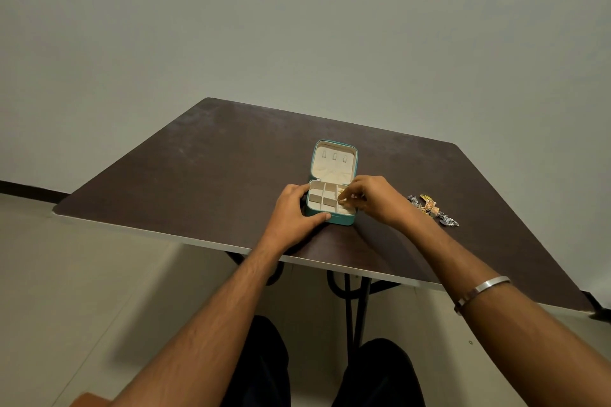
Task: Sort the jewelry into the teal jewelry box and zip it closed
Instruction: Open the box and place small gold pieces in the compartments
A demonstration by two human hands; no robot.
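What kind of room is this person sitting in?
Probably a plain, sparsely furnished indoor room: a bare grey wall, a dark folding-type table on metal legs, and a pale tiled floor.

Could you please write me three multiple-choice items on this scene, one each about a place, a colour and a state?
1. Where does the loose jewelry pile lie on the table?
A. left of the box
B. right of the box
C. inside the lid

2. What colour is the outside of the jewelry box?
A. red
B. black
C. teal

3. In what state is the box?
A. open, lid upright
B. zipped shut
C. upside down

Answers: 1 B, the pile lies beyond the right hand. 2 C, its front wall shows teal beside the left hand. 3 A, the cream compartments and raised lid are visible.
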